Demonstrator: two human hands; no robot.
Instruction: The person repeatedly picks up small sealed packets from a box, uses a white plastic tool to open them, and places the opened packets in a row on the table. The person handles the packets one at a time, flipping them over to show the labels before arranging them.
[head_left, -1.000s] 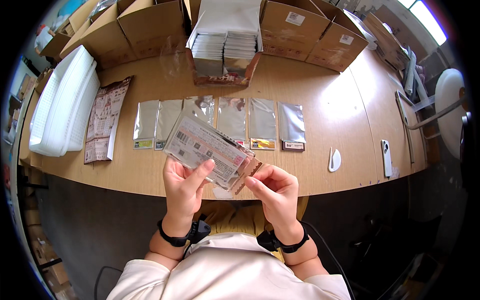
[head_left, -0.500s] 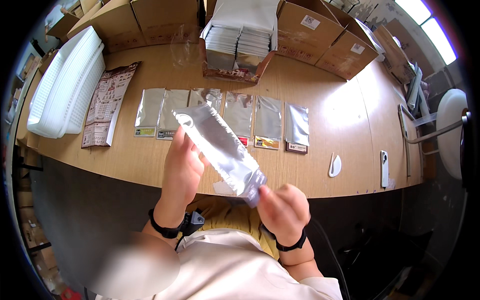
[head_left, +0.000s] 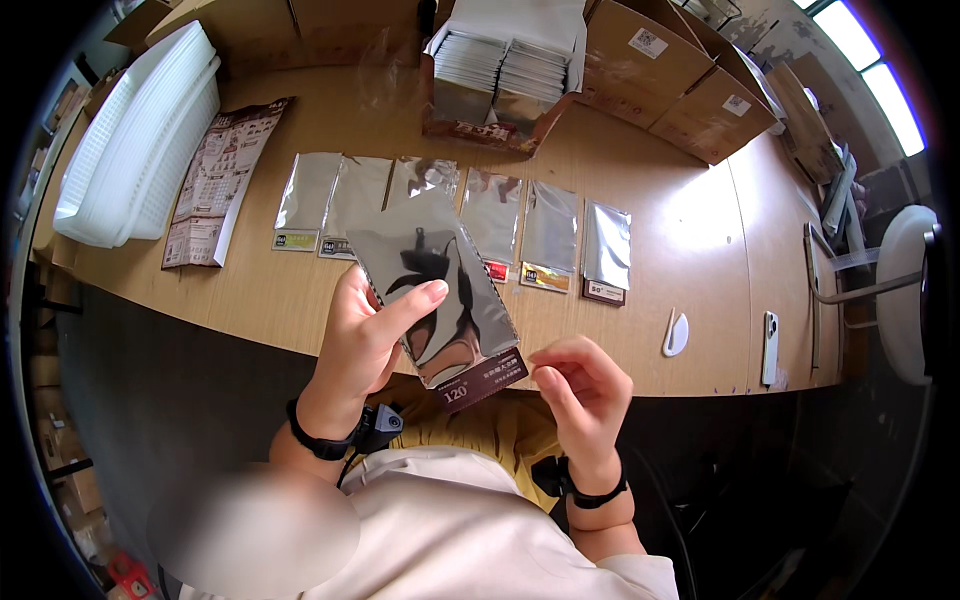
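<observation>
A shiny silver foil packet (head_left: 440, 280) with a dark brown printed strip (head_left: 485, 378) along its lower end is held above the table's near edge. My left hand (head_left: 365, 330) is closed on its left side, the thumb lying across the foil. Just off the strip's right end, my right hand (head_left: 585, 405) has bent fingers, with thumb and forefinger apart and nothing seen between them. Beyond the packet lies a row of several similar flat foil packets (head_left: 550, 225) with differently coloured end strips; the held one partly covers the row's middle.
An open carton (head_left: 480, 135) packed with foil packets stands at the back. Brown cardboard boxes (head_left: 630, 85) flank it. Stacked white plastic baskets (head_left: 140, 150) and a printed brown sheet (head_left: 220, 190) are at left. A small white cutter (head_left: 676, 335) and a phone (head_left: 770, 348) lie at right.
The packet has turned its broad mirror-like face and brown strip upward. My right hand has let go of its lower end and moved slightly right; my left thumb now lies over the foil.
</observation>
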